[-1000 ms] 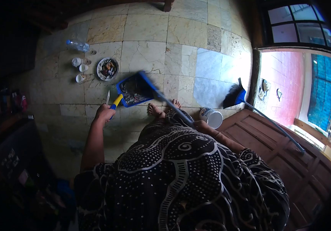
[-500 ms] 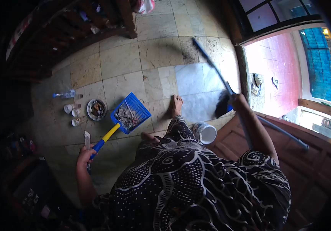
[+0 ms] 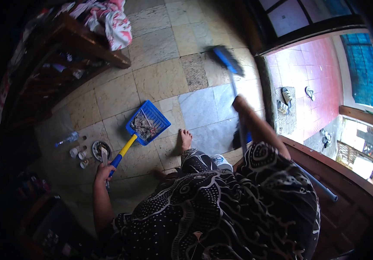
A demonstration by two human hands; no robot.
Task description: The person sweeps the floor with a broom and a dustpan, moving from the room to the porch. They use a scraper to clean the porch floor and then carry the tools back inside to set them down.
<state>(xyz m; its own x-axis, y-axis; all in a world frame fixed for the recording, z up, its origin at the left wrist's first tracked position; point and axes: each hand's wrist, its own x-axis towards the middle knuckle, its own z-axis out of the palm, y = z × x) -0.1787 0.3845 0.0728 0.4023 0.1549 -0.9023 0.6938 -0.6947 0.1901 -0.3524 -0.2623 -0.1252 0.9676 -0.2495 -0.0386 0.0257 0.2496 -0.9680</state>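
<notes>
My left hand (image 3: pixel 103 172) is closed round the blue end of the yellow-and-blue handle of a dustpan (image 3: pixel 148 123). Grey debris and thin sticks lie in the blue pan. A pale flat strip (image 3: pixel 104 156) also sticks up from this hand. My right hand (image 3: pixel 241 104), somewhat blurred, grips the stick of a broom. The blue broom head (image 3: pixel 227 60) with dark bristles is out on the tiles near the doorway, smeared by motion.
A plate (image 3: pixel 101 150), several cups (image 3: pixel 74 152) and a clear bottle (image 3: pixel 67 139) are on the floor at left. A wooden bench (image 3: pixel 87 41) bears patterned cloth (image 3: pixel 116 26). Near my leg is a white bucket (image 3: pixel 222 162). Sandals (image 3: pixel 286 95) lie outside the doorway.
My right hand has moved up and left, and the broom head has turned and shifted. The view has shifted, showing more bench cloth. My left hand still holds the dustpan.
</notes>
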